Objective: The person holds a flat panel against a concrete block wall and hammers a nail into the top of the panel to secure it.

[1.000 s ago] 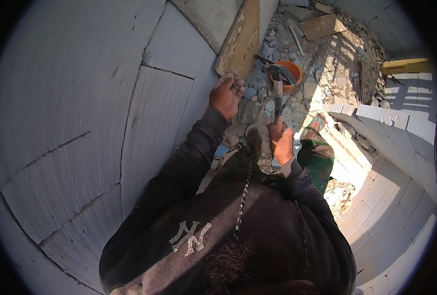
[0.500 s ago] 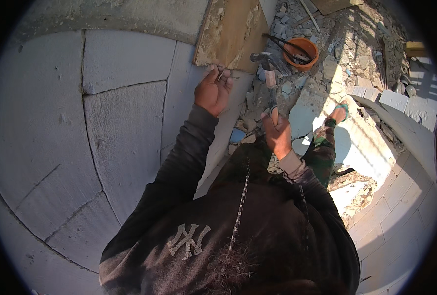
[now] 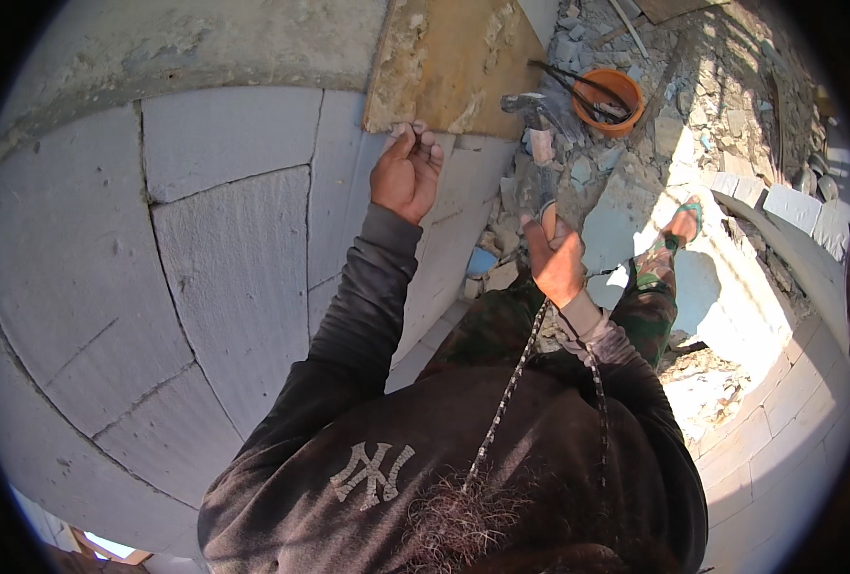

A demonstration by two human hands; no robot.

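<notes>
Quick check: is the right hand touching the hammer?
Touching. The head view shows the right hand closed around the handle of the hammer, whose head points away from the person's body.

Pale slab [image 3: 742, 304], 3 o'clock: sunlit, overexposed. Wall [image 3: 232, 273], 9 o'clock: shaded. Hammer head [image 3: 544, 113]: blurred. Fisheye bowing; corners black.

Pale block wall [image 3: 234, 249] at left; rubble-strewn floor [image 3: 659, 105]; sunlit patch [image 3: 750, 292] at right
</notes>
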